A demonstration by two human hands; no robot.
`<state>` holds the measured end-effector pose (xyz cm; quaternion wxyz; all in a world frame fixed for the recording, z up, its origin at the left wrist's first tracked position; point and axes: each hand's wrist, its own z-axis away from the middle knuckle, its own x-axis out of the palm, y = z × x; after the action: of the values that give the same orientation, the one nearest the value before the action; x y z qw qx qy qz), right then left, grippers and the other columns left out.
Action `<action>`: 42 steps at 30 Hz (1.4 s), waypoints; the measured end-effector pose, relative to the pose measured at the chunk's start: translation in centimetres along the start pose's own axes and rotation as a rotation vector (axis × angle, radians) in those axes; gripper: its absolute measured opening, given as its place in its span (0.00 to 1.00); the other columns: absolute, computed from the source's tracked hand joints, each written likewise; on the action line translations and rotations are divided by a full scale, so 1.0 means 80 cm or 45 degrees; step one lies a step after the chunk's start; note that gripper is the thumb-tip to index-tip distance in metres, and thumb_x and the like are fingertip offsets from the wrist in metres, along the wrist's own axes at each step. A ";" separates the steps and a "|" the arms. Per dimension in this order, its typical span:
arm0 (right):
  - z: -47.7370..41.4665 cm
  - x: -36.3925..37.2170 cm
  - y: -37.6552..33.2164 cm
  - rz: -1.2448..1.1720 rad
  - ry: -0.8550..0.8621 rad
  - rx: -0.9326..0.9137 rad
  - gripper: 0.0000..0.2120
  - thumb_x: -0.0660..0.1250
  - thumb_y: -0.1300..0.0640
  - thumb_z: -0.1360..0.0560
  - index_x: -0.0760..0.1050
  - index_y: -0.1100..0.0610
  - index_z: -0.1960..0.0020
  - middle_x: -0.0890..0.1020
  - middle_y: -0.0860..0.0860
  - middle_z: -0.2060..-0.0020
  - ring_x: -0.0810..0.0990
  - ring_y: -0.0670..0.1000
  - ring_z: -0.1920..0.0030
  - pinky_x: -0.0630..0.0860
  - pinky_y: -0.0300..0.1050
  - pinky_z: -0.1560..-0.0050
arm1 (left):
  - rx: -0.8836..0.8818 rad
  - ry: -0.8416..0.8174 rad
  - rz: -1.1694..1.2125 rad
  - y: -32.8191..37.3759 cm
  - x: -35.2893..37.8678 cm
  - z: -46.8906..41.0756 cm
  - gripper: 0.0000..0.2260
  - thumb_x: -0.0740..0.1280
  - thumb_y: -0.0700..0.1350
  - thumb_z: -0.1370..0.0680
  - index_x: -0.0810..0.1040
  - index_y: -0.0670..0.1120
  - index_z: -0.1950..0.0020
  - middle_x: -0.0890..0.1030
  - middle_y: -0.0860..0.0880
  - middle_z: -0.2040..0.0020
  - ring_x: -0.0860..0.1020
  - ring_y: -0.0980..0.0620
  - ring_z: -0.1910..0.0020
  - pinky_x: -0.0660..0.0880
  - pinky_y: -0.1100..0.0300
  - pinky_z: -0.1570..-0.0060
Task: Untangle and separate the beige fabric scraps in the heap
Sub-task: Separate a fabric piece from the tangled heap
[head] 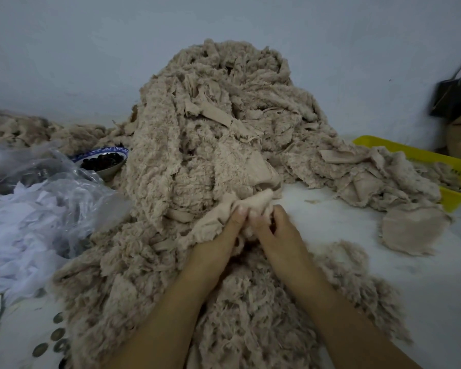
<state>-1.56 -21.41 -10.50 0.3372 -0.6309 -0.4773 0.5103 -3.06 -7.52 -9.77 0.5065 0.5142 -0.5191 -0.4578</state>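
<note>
The heap (pixel 210 123) of beige scraps rises high against the wall and spills down over the white surface (pixel 357 235) toward the person. At its foot the left hand (pixel 218 238) and right hand (pixel 282 230) meet on one scrap (pixel 253 201). The fingers (pixel 237 215) of both hands are curled and pinch its edge, the hands touch each other, and the far side of the piece runs back into the heap.

Little looks finished. A few flatter pieces (pixel 413 230) lie apart on the right, near a yellow tray (pixel 399 150) that holds more beige scraps. These may be the sorted ones, though I cannot tell for sure. By far the greater part is one knotted mass, so I judge the job to be in its early stretch, with nearly the whole heap left to pull apart. A clear plastic bag (pixel 37 187) and a bowl (pixel 109 170) sit to the left.
</note>
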 end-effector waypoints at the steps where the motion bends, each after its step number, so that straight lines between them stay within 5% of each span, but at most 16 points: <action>1: -0.002 0.002 0.004 -0.001 -0.024 0.042 0.13 0.59 0.32 0.24 0.70 0.39 0.50 0.78 0.34 0.54 0.77 0.35 0.52 0.71 0.30 0.57 | -0.074 -0.021 0.010 0.000 0.002 0.001 0.29 0.70 0.75 0.35 0.85 0.58 0.44 0.86 0.54 0.46 0.83 0.51 0.43 0.79 0.51 0.41; 3: -0.006 0.003 0.011 -0.008 -0.011 0.058 0.09 0.60 0.40 0.20 0.71 0.40 0.42 0.79 0.37 0.46 0.77 0.38 0.45 0.73 0.32 0.49 | -0.205 0.064 0.186 -0.002 0.003 -0.003 0.33 0.74 0.75 0.41 0.86 0.54 0.45 0.86 0.50 0.46 0.83 0.50 0.44 0.78 0.50 0.40; 5: -0.007 0.000 0.012 -0.007 0.012 0.040 0.06 0.59 0.43 0.19 0.72 0.33 0.50 0.80 0.34 0.56 0.77 0.33 0.53 0.68 0.25 0.58 | -0.309 0.185 0.462 -0.003 -0.001 -0.012 0.31 0.78 0.68 0.38 0.85 0.48 0.45 0.85 0.48 0.46 0.83 0.50 0.45 0.80 0.53 0.45; 7: -0.006 0.000 0.010 0.016 0.030 0.042 0.12 0.57 0.44 0.18 0.73 0.37 0.59 0.80 0.38 0.64 0.77 0.36 0.62 0.67 0.27 0.65 | -0.327 0.142 0.680 0.004 -0.004 -0.017 0.20 0.75 0.58 0.32 0.87 0.45 0.50 0.86 0.45 0.49 0.85 0.51 0.52 0.81 0.59 0.59; 10: -0.007 0.002 0.015 -0.005 0.029 0.055 0.14 0.58 0.47 0.18 0.73 0.46 0.60 0.80 0.43 0.66 0.77 0.38 0.66 0.69 0.28 0.66 | -0.339 0.116 0.830 0.007 -0.006 -0.019 0.10 0.72 0.52 0.29 0.89 0.47 0.60 0.87 0.47 0.54 0.85 0.54 0.62 0.76 0.65 0.73; 17: -0.008 -0.002 0.013 -0.080 -0.024 0.114 0.12 0.57 0.50 0.19 0.74 0.49 0.59 0.82 0.46 0.63 0.77 0.43 0.66 0.75 0.49 0.58 | -0.313 0.114 1.023 0.010 -0.006 -0.023 0.12 0.63 0.45 0.18 0.84 0.40 0.51 0.87 0.43 0.55 0.86 0.50 0.59 0.81 0.60 0.64; 20: -0.006 -0.002 0.014 -0.201 -0.089 0.165 0.19 0.55 0.40 0.23 0.80 0.48 0.55 0.84 0.43 0.62 0.81 0.41 0.61 0.75 0.41 0.56 | -0.213 -0.036 0.824 0.006 -0.004 -0.021 0.17 0.62 0.50 0.20 0.87 0.42 0.55 0.85 0.44 0.58 0.84 0.53 0.58 0.81 0.62 0.59; 22: -0.003 -0.001 0.012 -0.322 -0.156 0.155 0.25 0.53 0.28 0.27 0.81 0.40 0.46 0.85 0.38 0.51 0.82 0.37 0.48 0.76 0.33 0.48 | -0.209 -0.124 0.719 0.007 -0.003 -0.015 0.14 0.66 0.49 0.23 0.85 0.40 0.55 0.84 0.42 0.58 0.83 0.52 0.56 0.81 0.62 0.55; 25: 0.003 0.004 0.003 -0.381 -0.251 0.103 0.19 0.59 0.26 0.27 0.78 0.30 0.42 0.80 0.32 0.42 0.77 0.34 0.39 0.72 0.27 0.42 | -0.277 -0.207 0.601 0.006 0.003 -0.009 0.14 0.70 0.47 0.26 0.86 0.39 0.48 0.85 0.40 0.45 0.84 0.47 0.44 0.80 0.56 0.42; 29: -0.002 0.000 0.000 -0.375 -0.045 0.054 0.16 0.61 0.35 0.25 0.82 0.40 0.48 0.84 0.35 0.52 0.82 0.37 0.48 0.73 0.24 0.55 | -0.274 -0.218 0.410 0.005 0.009 -0.003 0.17 0.70 0.51 0.26 0.84 0.45 0.40 0.84 0.44 0.41 0.81 0.49 0.39 0.77 0.53 0.37; 32: -0.006 -0.006 0.003 -0.383 0.023 0.060 0.16 0.58 0.41 0.20 0.82 0.47 0.49 0.86 0.40 0.56 0.84 0.40 0.54 0.75 0.28 0.59 | -0.309 -0.189 0.350 0.005 0.011 0.000 0.21 0.71 0.55 0.28 0.82 0.47 0.38 0.85 0.48 0.42 0.83 0.51 0.42 0.78 0.58 0.44; 36: -0.008 -0.011 0.004 -0.190 0.076 0.085 0.26 0.52 0.35 0.23 0.81 0.51 0.53 0.85 0.42 0.59 0.82 0.39 0.59 0.74 0.29 0.63 | -0.337 -0.105 0.363 0.007 0.012 -0.001 0.22 0.72 0.57 0.31 0.82 0.49 0.40 0.86 0.50 0.44 0.83 0.53 0.44 0.79 0.58 0.44; 39: -0.010 -0.012 0.003 -0.125 0.121 0.131 0.35 0.50 0.30 0.27 0.80 0.60 0.55 0.85 0.51 0.61 0.82 0.48 0.59 0.76 0.43 0.59 | -0.423 -0.110 0.480 0.010 0.014 -0.004 0.20 0.70 0.56 0.29 0.82 0.48 0.41 0.86 0.48 0.46 0.84 0.52 0.47 0.81 0.58 0.49; 42: -0.014 -0.022 0.005 -0.162 0.266 0.211 0.30 0.50 0.31 0.22 0.66 0.50 0.72 0.68 0.46 0.76 0.66 0.48 0.74 0.61 0.46 0.68 | -0.411 -0.067 0.746 0.013 0.007 -0.011 0.15 0.65 0.51 0.22 0.82 0.44 0.43 0.87 0.45 0.51 0.86 0.51 0.54 0.82 0.60 0.61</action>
<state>-0.39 -23.16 -10.03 0.4676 -0.6191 -0.4347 0.4573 -2.28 -7.96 -8.62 0.6780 0.2442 -0.5786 -0.3820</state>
